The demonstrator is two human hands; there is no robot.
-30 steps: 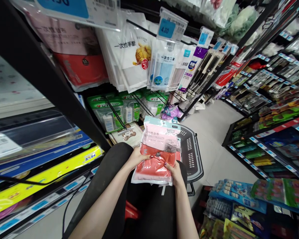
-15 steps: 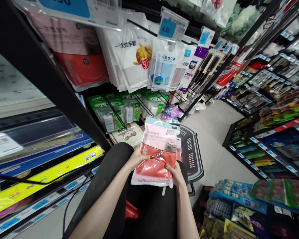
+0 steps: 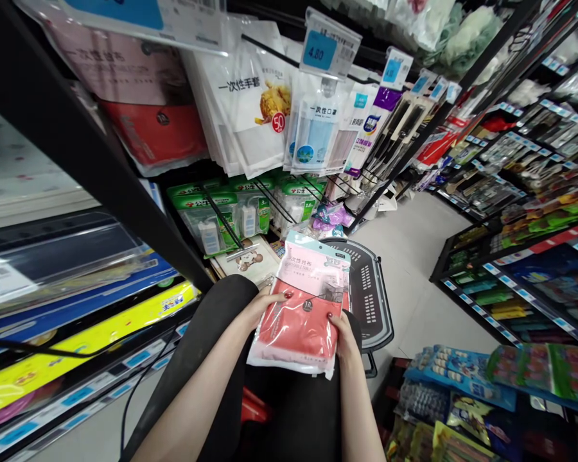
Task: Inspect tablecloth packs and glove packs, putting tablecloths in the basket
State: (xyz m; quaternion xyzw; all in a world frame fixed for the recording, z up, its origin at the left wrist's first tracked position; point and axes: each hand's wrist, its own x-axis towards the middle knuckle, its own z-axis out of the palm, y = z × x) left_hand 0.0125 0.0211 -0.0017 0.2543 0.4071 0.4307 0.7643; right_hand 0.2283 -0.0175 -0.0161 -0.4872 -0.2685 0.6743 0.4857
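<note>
The pack (image 3: 308, 305) is sitting slightly lower and nearer the person than half a second ago, and it is leaning a little more, its top to the right. The right hand (image 3: 344, 333) is now holding closer to the right edge, its thumb covering less of the red part; the left hand (image 3: 264, 308) is keeping its place at the left edge, thumb lying on the front. A white strip that was hanging below the near edge is no longer showing. For the handling, this seems to be meaning a firm two-handed hold with more of the printed front being left in view; nothing is being let go.

The fingers of both hands are clamping on the pack, thumbs in front, the others mostly hiding behind it. The pack is lying over the lap, between the two black-clad legs (image 3: 207, 340), just to the left of the basket (image 3: 388, 317).

Counting: two hands are holding one pack. One basket is standing on the floor (image 3: 409, 256) to the right. On the rack, one similar hanging pack (image 3: 158, 138) is facing out at the far left; others may be hiding behind it. At least three green packs (image 3: 205, 200) are hanging below. Several glove packs (image 3: 264, 151) are overlapping too closely for an exact count.
</note>
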